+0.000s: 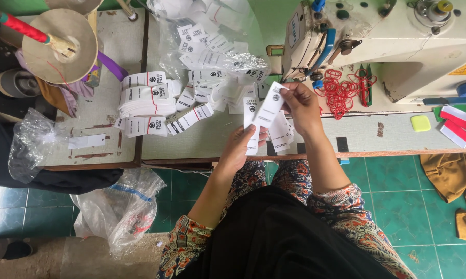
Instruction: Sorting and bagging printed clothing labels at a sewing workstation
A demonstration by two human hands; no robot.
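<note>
While both hands met near the middle of the frame, the right hand (301,106) pinched one label (270,106), a narrow white strip with dark print and a round dark mark at its top end, thumb and forefinger clamped on that upper end. The strip hung tilted, lower end toward the left hand (241,146). That hand was closed on a small stack of labels (252,135) of the same kind, fingers wrapped round the lower part; a few more white strips fanned out just right of it, behind the right wrist.

Surroundings, as seen:
- Table (202,142), pale and worn, across the upper half of the frame.
- Label bundles (145,103), white, banded with red, piled left of centre, well apart from the hands.
- Clear bag (212,41) of loose labels, upper centre, spilling toward the hands.
- Sewing machine (388,41), cream, upper right.
- Red rubber bands (341,93), a tangle just right of the right hand.
- Yellow-green pad (420,123) and red-and-white strips (456,125), far right.
- Spool (57,44) with a red-wound rod, upper left.
- Empty clear bags (122,206) on the green tiled floor (398,186), lower left.

Nothing lay between the hands and the pinched strip.
</note>
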